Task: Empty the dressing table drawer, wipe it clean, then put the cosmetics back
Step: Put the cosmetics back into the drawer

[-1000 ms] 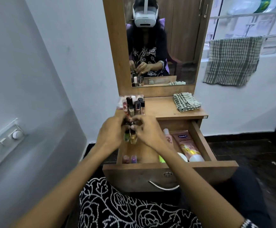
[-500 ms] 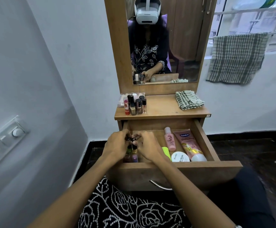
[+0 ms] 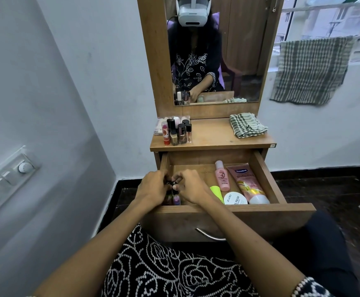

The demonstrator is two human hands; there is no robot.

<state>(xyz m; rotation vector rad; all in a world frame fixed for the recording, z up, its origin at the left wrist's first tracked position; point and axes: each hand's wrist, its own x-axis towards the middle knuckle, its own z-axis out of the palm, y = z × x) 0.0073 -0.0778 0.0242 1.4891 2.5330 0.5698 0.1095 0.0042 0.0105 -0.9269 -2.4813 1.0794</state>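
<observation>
both hands, left hand (image 3: 152, 187) and right hand (image 3: 191, 186), curl fingers around small black-capped nail polish bottles (image 3: 174, 195) at the left front of the open wooden drawer (image 3: 260, 217).

Both my arms are stretched out in front of me, bare forearms angled inward so the hands meet at about the same height. Left hand (image 3: 152, 188) is knuckles-up with the fingers curled down and inward, pinching around the small bottles (image 3: 174, 195) between the two hands. Right hand (image 3: 191, 186) mirrors it, back of the hand facing up, thumb and fingers curled in on the same little cluster from the other side. The fingertips of both hands nearly touch. Wrists are pretty straight, elbows tucked back toward my lap.
</observation>
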